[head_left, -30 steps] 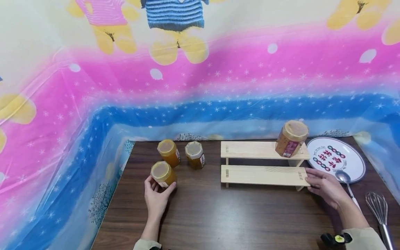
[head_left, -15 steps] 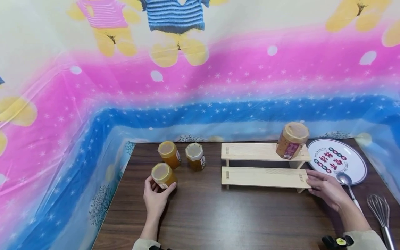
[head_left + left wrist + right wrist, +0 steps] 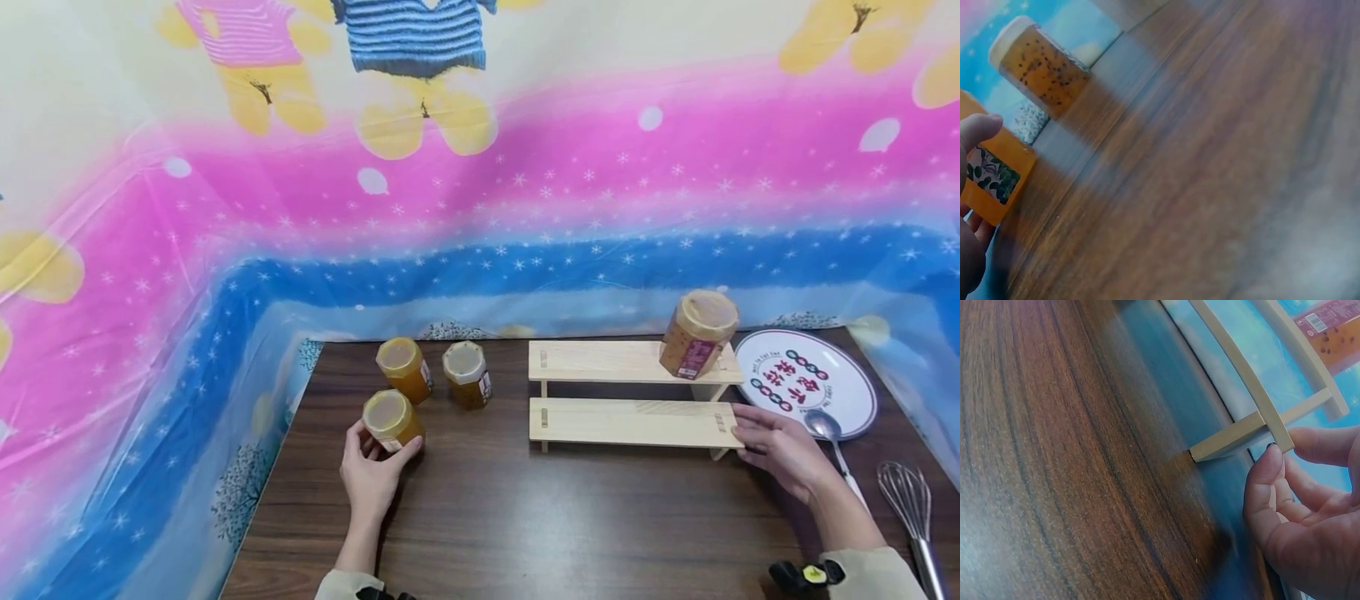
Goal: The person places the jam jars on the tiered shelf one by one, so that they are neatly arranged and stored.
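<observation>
Head view: taking the two-tier wooden rack (image 3: 630, 392) as the landmark, three amber jars stand well to its left on the dark wood table (image 3: 525, 517). The left hand (image 3: 371, 475) is wrapped round the nearest jar (image 3: 392, 419), thumb on one side and fingers on the other, the jar upright on the table. The other two jars (image 3: 405, 367) (image 3: 467, 372) stand just behind it, closer to the rack. The right hand (image 3: 780, 450) is at the rack's right end, fingertips touching the corner of the lower shelf (image 3: 633, 422); the shelf's long axis runs left to right across the table. A brown jar with a red label (image 3: 697, 333) stands on the upper shelf at its right end. To the right of the rack lie a printed round plate (image 3: 806, 381), a spoon (image 3: 832, 442) and a whisk (image 3: 911, 508). The gripped jar lies to the rack's left, so the left hand is by far the nearer to it.

Left wrist view: the thumb and palm (image 3: 972, 187) lie against the orange labelled jar; a seeded jar (image 3: 1038, 65) stands beyond.

Right wrist view: the thumb (image 3: 1266, 481) and a finger pinch the end of the lower shelf board (image 3: 1254, 394), lightly, it seems.
</observation>
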A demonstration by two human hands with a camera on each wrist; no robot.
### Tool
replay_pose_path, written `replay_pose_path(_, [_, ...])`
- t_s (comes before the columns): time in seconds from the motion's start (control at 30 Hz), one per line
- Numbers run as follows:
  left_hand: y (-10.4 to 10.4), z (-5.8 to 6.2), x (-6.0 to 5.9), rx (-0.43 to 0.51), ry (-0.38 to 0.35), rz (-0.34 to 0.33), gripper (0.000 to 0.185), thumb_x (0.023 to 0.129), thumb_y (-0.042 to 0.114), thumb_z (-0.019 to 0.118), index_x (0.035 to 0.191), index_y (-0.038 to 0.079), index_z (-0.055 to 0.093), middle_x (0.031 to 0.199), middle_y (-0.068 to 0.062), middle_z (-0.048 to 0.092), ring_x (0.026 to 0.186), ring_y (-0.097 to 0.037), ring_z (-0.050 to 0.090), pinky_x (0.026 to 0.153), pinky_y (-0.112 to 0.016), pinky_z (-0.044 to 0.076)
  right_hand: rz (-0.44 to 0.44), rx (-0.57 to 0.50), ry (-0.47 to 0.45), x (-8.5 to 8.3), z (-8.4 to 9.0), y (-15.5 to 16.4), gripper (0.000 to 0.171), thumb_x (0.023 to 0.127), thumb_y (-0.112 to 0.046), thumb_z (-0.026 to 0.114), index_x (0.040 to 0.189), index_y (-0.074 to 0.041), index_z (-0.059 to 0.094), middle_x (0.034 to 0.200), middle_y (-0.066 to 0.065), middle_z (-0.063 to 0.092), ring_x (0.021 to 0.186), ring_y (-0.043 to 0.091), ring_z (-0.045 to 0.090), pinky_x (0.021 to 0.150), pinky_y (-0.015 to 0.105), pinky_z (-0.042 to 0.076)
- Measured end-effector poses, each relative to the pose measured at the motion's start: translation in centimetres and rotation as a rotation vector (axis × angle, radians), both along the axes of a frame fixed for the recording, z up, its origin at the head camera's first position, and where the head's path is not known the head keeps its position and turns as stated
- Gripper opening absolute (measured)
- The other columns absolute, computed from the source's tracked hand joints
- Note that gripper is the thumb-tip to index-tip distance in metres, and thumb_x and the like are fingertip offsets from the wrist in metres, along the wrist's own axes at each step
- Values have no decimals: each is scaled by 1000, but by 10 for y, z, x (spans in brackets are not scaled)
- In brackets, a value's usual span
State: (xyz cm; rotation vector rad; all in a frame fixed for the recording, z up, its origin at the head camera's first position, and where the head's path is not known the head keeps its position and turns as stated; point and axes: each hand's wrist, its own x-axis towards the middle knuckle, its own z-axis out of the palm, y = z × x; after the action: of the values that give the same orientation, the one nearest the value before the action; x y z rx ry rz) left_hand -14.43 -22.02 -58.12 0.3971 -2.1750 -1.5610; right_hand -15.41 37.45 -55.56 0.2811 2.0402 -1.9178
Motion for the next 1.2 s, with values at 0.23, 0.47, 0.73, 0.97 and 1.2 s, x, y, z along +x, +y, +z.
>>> replay_pose_path(0.23, [6, 8, 4, -10, 19, -22, 80, 68, 24, 100, 135, 14, 58, 126, -4, 61, 118, -16, 58, 92, -13, 48, -2, -10, 2, -1, 1, 0, 79, 105, -20, 63, 159, 13, 15, 109, -18, 64, 100, 4, 66, 84, 30, 59])
replay_pose_path(0.47, [16, 27, 4, 0, 69, -63, 78, 69, 20, 100, 135, 13, 60, 122, -4, 62, 113, -17, 61, 89, -12, 50, -8, -44, 0, 0, 2, -1, 78, 105, -16, 63, 159, 13, 15, 110, -15, 64, 99, 5, 66, 83, 30, 59])
replay_pose_path(0.73, [42, 68, 1, 56, 115, -138, 76, 68, 3, 98, 134, 6, 59, 120, -9, 62, 108, -20, 64, 88, -16, 54, -1, -27, 3, 0, 2, -1, 78, 105, -17, 63, 159, 12, 14, 109, -17, 64, 100, 4, 66, 83, 30, 59])
replay_pose_path(0.97, [75, 124, 3, 87, 175, -240, 73, 69, -2, 95, 133, 1, 59, 123, -10, 64, 110, -22, 64, 92, -26, 56, -3, -39, 9, 1, 3, 0, 79, 105, -17, 64, 159, 13, 14, 108, -18, 65, 99, 5, 66, 82, 30, 59])
replay_pose_path(1.2, [105, 141, -13, 69, 207, -307, 73, 69, 5, 97, 132, 7, 62, 123, -9, 66, 113, -25, 63, 96, -48, 56, -2, -22, 9, 1, 2, -1, 81, 105, -20, 64, 159, 13, 14, 109, -18, 63, 100, 4, 66, 84, 31, 59])
